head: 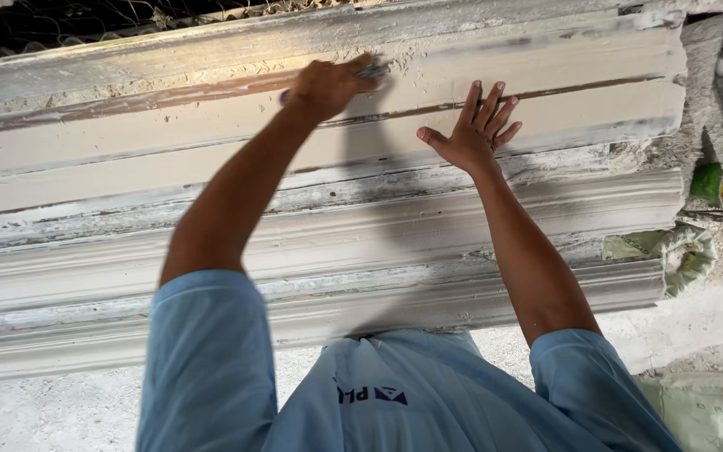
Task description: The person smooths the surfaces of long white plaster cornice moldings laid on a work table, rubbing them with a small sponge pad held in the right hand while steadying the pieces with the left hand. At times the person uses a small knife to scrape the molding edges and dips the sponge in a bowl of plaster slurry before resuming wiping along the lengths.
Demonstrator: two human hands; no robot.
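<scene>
Long white plaster cornice mouldings (127,167) lie side by side across the view, dusty and streaked with brown. My left hand (328,86) is closed around a small tool (373,72) whose grey tip rests on the upper moulding's ridge amid loose plaster crumbs; the hand and tool are blurred. My right hand (472,130) lies flat with fingers spread on the smooth face of the same moulding, a little to the right and lower. Both bare forearms reach out from light blue sleeves.
More moulding lengths (462,226) are stacked nearer to me, ending at the right. Green-and-white sacks (671,251) lie on the dusty floor at right and bottom right (705,406). Wire mesh (60,21) shows at the top left.
</scene>
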